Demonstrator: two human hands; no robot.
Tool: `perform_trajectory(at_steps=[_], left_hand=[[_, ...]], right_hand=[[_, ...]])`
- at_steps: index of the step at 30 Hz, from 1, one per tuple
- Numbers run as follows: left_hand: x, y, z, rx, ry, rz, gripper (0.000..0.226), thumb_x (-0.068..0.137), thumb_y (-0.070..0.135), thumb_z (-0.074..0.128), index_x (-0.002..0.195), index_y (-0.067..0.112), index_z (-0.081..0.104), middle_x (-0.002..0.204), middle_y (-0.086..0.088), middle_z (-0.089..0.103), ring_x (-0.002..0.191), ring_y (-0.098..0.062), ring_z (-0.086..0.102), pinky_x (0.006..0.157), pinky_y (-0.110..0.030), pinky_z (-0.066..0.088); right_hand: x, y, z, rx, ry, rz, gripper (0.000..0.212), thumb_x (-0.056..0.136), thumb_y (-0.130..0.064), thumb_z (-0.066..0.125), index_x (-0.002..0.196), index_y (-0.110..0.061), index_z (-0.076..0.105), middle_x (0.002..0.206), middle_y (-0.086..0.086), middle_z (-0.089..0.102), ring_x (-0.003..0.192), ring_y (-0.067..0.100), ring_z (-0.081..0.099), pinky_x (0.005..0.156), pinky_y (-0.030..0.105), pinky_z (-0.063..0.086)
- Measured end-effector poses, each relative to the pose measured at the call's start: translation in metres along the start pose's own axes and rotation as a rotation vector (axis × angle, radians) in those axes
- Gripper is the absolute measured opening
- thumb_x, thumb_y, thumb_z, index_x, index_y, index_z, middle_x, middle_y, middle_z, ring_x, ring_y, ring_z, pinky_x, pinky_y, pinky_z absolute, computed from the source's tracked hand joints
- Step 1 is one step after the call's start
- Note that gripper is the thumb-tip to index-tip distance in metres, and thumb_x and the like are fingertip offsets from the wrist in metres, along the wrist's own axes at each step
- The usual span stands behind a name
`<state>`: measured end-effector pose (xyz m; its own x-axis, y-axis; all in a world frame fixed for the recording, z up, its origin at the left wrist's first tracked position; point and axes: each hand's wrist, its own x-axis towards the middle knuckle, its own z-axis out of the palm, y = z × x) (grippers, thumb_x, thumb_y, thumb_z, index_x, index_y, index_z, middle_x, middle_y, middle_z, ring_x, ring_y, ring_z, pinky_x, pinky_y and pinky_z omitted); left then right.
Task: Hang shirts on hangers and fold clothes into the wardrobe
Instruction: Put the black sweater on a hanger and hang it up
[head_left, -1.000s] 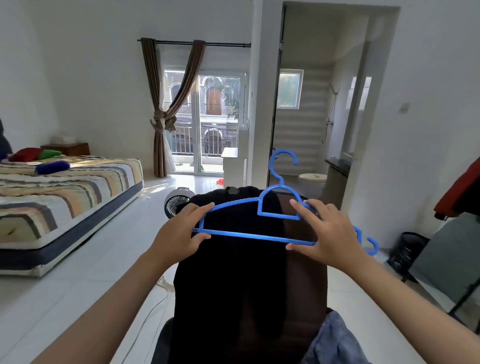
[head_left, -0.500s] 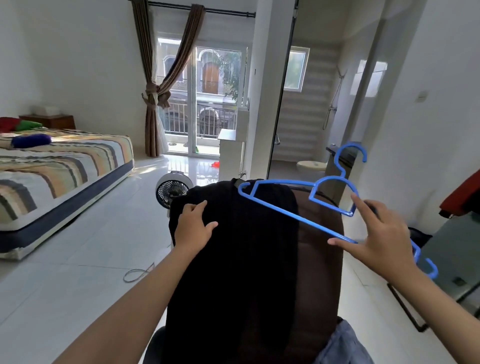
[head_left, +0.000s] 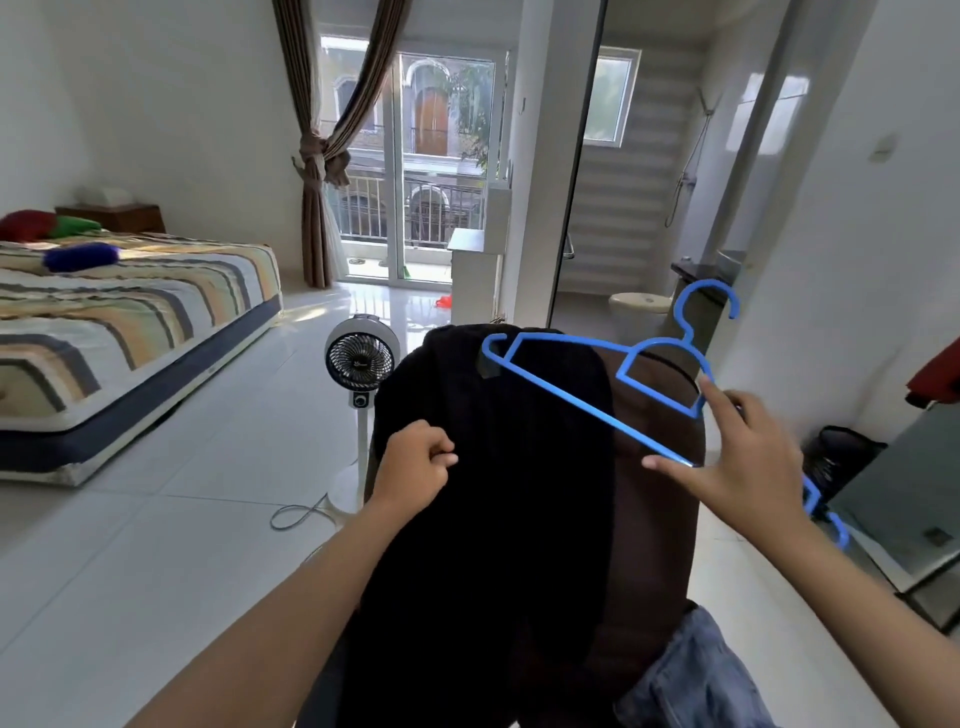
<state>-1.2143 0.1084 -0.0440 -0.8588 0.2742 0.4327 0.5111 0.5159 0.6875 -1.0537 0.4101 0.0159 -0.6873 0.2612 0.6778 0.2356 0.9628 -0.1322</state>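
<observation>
White floor tiles (head_left: 171, 519) run bare from the near left up to the glass balcony door (head_left: 415, 156), leaving wide walking room along the left side. At the far left a striped bed (head_left: 130, 322) sits low on the floor, its foot corner reaching toward the tied brown curtain (head_left: 317, 171). A white standing fan (head_left: 362, 358) is just left of a tall seat back, its cord looping over the tiles. A black shirt (head_left: 493, 493) is draped over the top edge of the brown seat back (head_left: 654, 493) and covers its left part. The left hand (head_left: 415, 465) has its fingers curled, gripping the shirt's left edge. The right hand (head_left: 748, 457) pinches a blue hanger (head_left: 587, 400) between thumb and spread fingers; the hanger is tilted, its left tip over the shirt's top edge, its hook up toward the bathroom doorway (head_left: 623, 208). Denim cloth (head_left: 696, 675) lies at the seat's lower right. At the right edge a black bin (head_left: 841, 457) and a grey panel (head_left: 904, 493) narrow the floor.
</observation>
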Motion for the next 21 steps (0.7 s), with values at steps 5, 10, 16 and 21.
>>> perform_trajectory(at_steps=[5,10,16,21], left_hand=[[-0.027,-0.011,0.008,0.095,-0.24,-0.034,0.024,0.074,-0.004,0.068,0.065,0.017,0.06,0.071,0.011,0.049,0.065,-0.005,0.051,0.065,-0.015,0.038],[-0.033,-0.025,0.016,0.156,-0.209,-0.157,0.012,0.079,-0.001,0.064,0.083,0.008,0.07,0.083,0.0,0.06,0.075,-0.012,0.058,0.072,-0.017,0.046],[-0.015,-0.003,0.013,0.132,0.23,-0.13,0.026,0.083,0.013,0.064,0.109,0.014,0.061,0.111,-0.003,0.046,0.1,-0.014,0.046,0.08,-0.023,0.04],[-0.004,-0.009,0.01,-0.014,0.33,-0.416,0.039,0.086,0.019,0.064,0.123,0.019,0.052,0.125,-0.012,0.041,0.11,-0.025,0.048,0.086,-0.025,0.036]], right_hand=[[0.006,-0.016,0.011,-0.051,-0.091,-0.028,0.109,0.046,-0.062,0.083,0.139,-0.019,0.046,0.113,0.009,0.056,0.085,0.036,0.054,0.069,0.042,0.046],[0.002,-0.009,0.023,-0.058,-0.109,-0.034,0.11,0.042,-0.053,0.089,0.138,-0.018,0.048,0.106,0.007,0.058,0.076,0.035,0.054,0.063,0.039,0.043],[0.006,0.005,0.039,0.004,-0.153,-0.02,0.11,0.045,-0.057,0.087,0.14,-0.019,0.044,0.109,0.007,0.057,0.078,0.032,0.054,0.064,0.041,0.047],[0.008,0.016,0.052,0.065,-0.18,-0.002,0.111,0.046,-0.061,0.084,0.141,-0.02,0.041,0.111,0.008,0.057,0.081,0.032,0.054,0.068,0.043,0.05]])
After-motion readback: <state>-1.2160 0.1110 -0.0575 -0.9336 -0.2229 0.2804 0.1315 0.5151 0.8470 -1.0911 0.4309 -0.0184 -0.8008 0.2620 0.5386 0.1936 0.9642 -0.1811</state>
